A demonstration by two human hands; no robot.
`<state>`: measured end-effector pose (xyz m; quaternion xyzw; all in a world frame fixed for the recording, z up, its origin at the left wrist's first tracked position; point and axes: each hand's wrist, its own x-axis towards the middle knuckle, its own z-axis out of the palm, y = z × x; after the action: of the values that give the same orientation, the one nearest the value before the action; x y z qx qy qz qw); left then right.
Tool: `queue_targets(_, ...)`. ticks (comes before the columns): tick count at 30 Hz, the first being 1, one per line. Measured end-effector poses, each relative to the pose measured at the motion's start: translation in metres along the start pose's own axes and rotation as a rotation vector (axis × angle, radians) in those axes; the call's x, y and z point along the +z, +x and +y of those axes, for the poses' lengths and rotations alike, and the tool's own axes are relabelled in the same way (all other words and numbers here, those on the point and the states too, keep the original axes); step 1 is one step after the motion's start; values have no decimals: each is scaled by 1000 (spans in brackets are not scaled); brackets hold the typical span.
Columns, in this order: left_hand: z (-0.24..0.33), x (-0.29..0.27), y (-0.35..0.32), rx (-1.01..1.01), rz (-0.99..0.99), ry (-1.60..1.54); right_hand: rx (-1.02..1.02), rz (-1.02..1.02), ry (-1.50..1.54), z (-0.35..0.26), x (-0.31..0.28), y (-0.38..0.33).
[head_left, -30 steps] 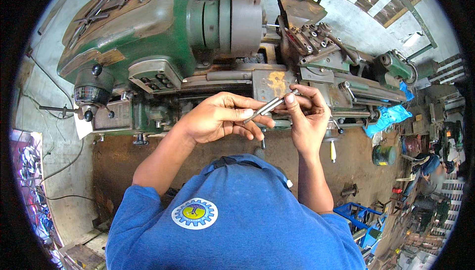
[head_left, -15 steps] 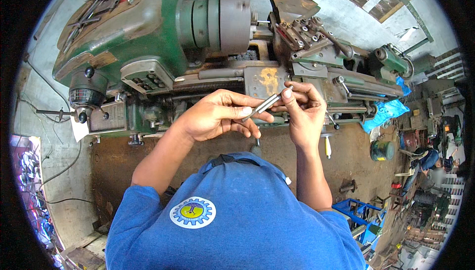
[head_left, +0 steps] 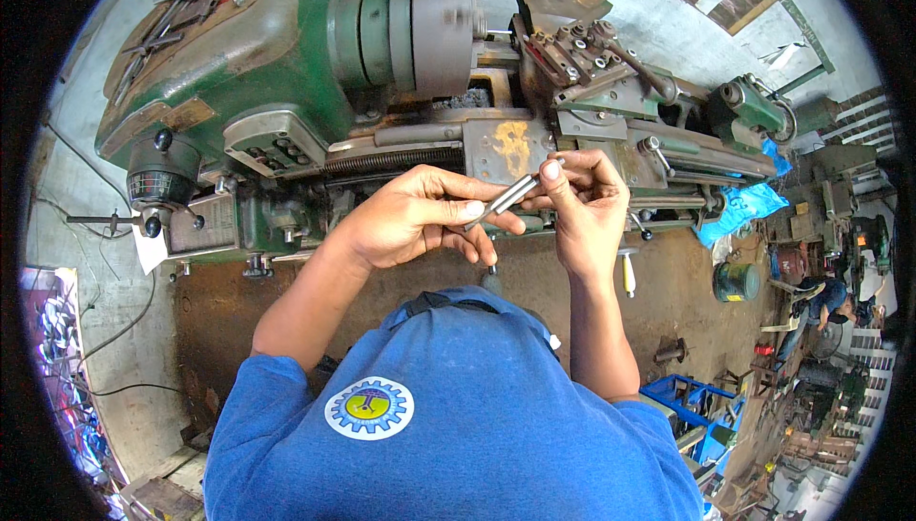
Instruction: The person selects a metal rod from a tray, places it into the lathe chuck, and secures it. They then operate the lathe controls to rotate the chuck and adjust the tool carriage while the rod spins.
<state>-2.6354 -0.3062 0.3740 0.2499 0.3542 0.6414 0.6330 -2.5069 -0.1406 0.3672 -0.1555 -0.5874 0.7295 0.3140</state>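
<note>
In front of my chest, both hands hold a slim, shiny steel piece (head_left: pixel 513 195) that looks like narrow rods lying side by side. It slants from lower left to upper right. My left hand (head_left: pixel 415 216) pinches its lower end between thumb and forefinger, the other fingers curled beneath. My right hand (head_left: pixel 584 201) grips the upper end between thumb and fingertips, which partly hide it. Just below the left fingertips shows a small dark object with a grey end (head_left: pixel 491 278); I cannot tell what it is or whether it is held.
Beyond my hands stands a green lathe with a grey chuck (head_left: pixel 443 32), a tool post (head_left: pixel 582 52) and a tailstock (head_left: pixel 749 109). Hand tools (head_left: pixel 196 1) lie on its headstock. To the right are a blue plastic bag (head_left: pixel 742 213), a green bucket (head_left: pixel 736 281) and a seated person (head_left: pixel 822 303).
The lathe sits slightly further left and higher in view. Both hands keep their hold on the steel piece, which has hardly moved.
</note>
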Motion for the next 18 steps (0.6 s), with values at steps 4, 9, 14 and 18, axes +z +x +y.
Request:
queue_targets(4,0,2,0,15,1,30,-9,-4,-1,0,0,0)
queue_targets(9,-2,5,1,38,2,56,-9,11,-11,-1,-1,-2)
queue_targets(14,-2,6,1,18,0,32,-19,26,-26,-1,-1,-2)
queue_targets(18,0,8,2,22,-12,43,-27,32,-6,-2,-2,-4)
